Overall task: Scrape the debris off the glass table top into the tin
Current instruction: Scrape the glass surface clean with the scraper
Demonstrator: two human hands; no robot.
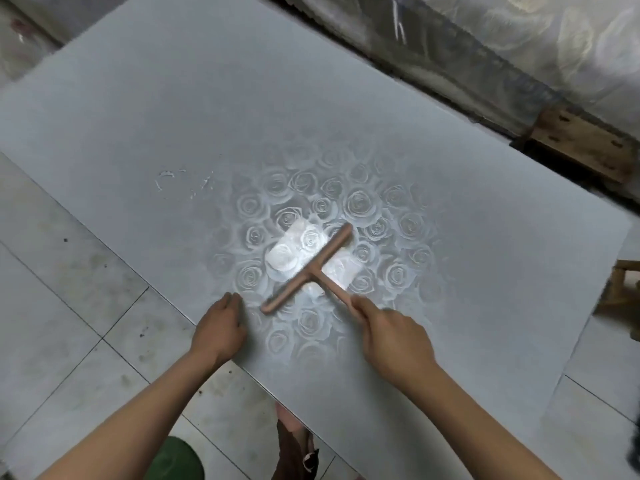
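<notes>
Head view: at the near edge of the glass surface (485,271), the left hand (219,332) rests flat and empty, steadying it, while the right hand (391,337) is closed around the stem of the T-shaped scraper (308,268) (light and stiff, best gripped low on the stem). Farther toward the left edge lies the white debris (183,183), thin and probably stuck. No tin shows.

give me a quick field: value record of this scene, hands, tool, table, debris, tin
left hand: resting on the near edge of the glass table top, holding nothing
right hand: gripping the handle of the T-shaped scraper
scraper: crossbar on the glass over the rose pattern
debris: white smears, far left of the scraper, untouched
tin: possibly the green round object at the bottom edge; unclear
</notes>
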